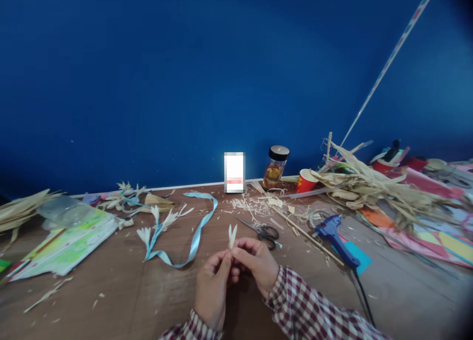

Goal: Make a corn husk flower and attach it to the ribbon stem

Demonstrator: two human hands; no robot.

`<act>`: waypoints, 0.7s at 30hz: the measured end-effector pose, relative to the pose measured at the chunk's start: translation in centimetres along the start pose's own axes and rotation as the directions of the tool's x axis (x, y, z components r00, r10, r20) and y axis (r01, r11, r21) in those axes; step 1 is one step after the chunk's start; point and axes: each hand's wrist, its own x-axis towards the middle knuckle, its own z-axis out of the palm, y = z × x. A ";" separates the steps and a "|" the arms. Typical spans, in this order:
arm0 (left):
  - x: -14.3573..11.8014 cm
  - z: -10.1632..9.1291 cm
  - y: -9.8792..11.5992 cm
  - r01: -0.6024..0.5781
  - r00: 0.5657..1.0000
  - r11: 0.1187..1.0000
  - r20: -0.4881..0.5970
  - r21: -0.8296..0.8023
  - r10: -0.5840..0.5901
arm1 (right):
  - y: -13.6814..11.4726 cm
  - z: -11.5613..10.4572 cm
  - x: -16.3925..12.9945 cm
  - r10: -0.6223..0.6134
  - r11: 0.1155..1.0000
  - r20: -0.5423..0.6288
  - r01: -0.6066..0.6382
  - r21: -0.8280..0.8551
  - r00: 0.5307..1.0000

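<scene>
At the far left of the frame, a painted sheet (70,246) lay on the desk (111,300). Left of centre, a spray of pale husk flowers (157,225) rested with a light-blue ribbon (196,239) curling away from it.

At lower centre, the person's left hand (211,293) held its fingers closed, thumb tip pressed to the base of a pale forked piece (232,235). The piece stood upright, its two tips spread above the grip; whether it was one folded strip or two could not be told. Just right of it, the right hand (260,263) met the left, its fingers pinched together at the same base.

A light, steady pinch low down seemed best, keeping both tips uncreased and level, with one hand firm whenever the other shifted its hold. Thin husk would probably split if twisted hard.

Right of centre, the scissors (268,233) lay just beyond the right hand, and farther right lay a blue glue gun (338,241), its nozzle best kept clear of the sleeve.
</scene>
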 end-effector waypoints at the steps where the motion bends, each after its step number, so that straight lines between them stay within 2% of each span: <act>1: 0.0 -0.1 0.1 -0.021 1.000 1.000 -0.008 -0.002 0.021 | 0.0 -0.1 0.1 -0.007 1.000 0.019 0.006 0.015 1.000; 3: 0.1 -0.2 0.3 -0.045 0.998 0.999 -0.035 -0.011 0.045 | -0.1 -0.5 0.3 -0.025 1.000 0.015 0.026 -0.016 1.000; 7: 0.1 -0.3 0.5 -0.063 0.995 0.998 -0.084 -0.009 0.062 | -0.8 -1.2 0.7 -0.122 0.966 -0.120 0.090 -0.244 0.985; 9: 0.1 -0.3 0.4 -0.059 0.994 0.998 -0.092 -0.005 0.058 | -1.1 -1.3 0.6 -0.180 0.947 -0.150 0.129 -0.295 0.972; 14: 0.2 -0.3 0.0 -0.040 0.997 0.999 -0.070 0.027 0.042 | -1.4 -0.9 0.2 -0.214 0.946 0.009 0.209 -0.249 0.977; 21: 0.0 -0.3 -0.6 0.004 1.000 0.997 -0.008 0.083 -0.003 | -1.5 -0.9 0.4 -0.189 0.977 0.060 0.194 -0.090 0.980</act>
